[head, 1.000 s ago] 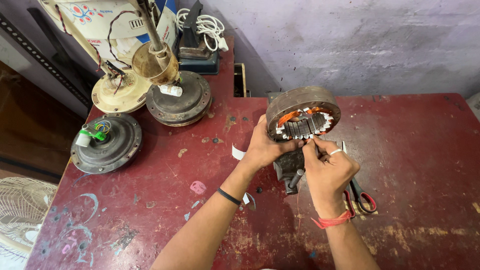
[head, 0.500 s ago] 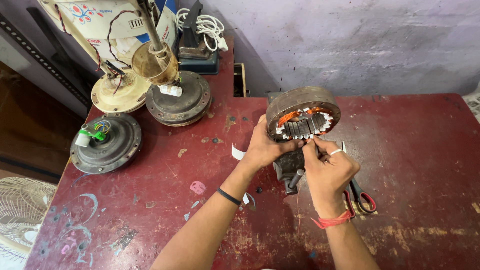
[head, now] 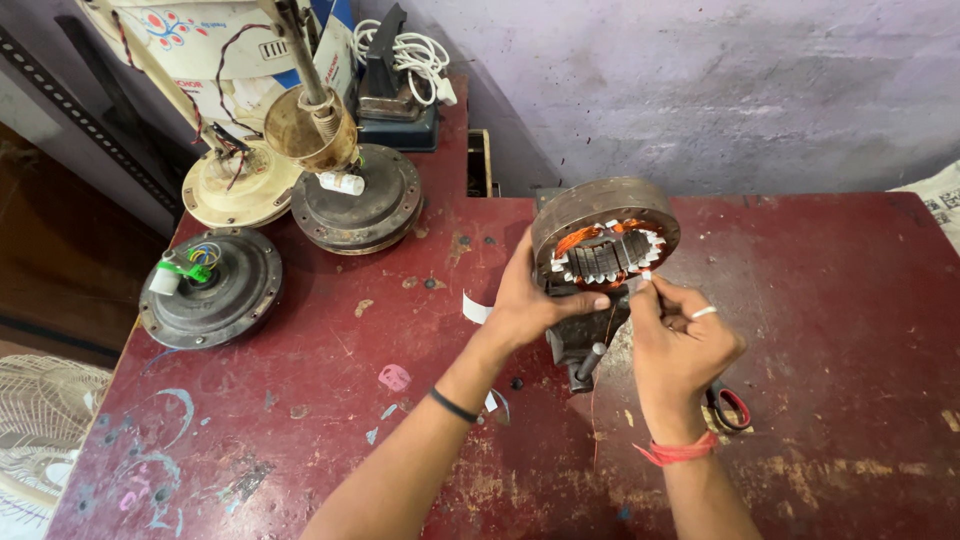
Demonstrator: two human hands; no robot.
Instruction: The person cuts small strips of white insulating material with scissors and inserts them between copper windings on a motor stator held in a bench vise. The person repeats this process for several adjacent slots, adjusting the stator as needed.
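Worn red-painted surface (head: 820, 300), scuffed and paint-spotted, set against a stained purple wall (head: 720, 90).

Left hand (head: 525, 300) is closed on the rim of the round grey metal stator with copper windings and white slot papers (head: 605, 235), holding it tilted on edge above a dark bench vise (head: 580, 345). Right hand (head: 680, 340), wearing a ring and a red wrist thread, has fingertips pinched at the stator's lower slots; whether they hold wire or paper cannot be told. A thin copper strand hangs below.

Judgement: the stator is heavy and rigid; the windings and papers are fragile, so grip belongs on the outer iron ring.

Right of the stator lie red-handled scissors (head: 728, 405). Left of it stand three dismantled fan motor housings (head: 355, 205), and behind them a coiled white cord (head: 410, 50).
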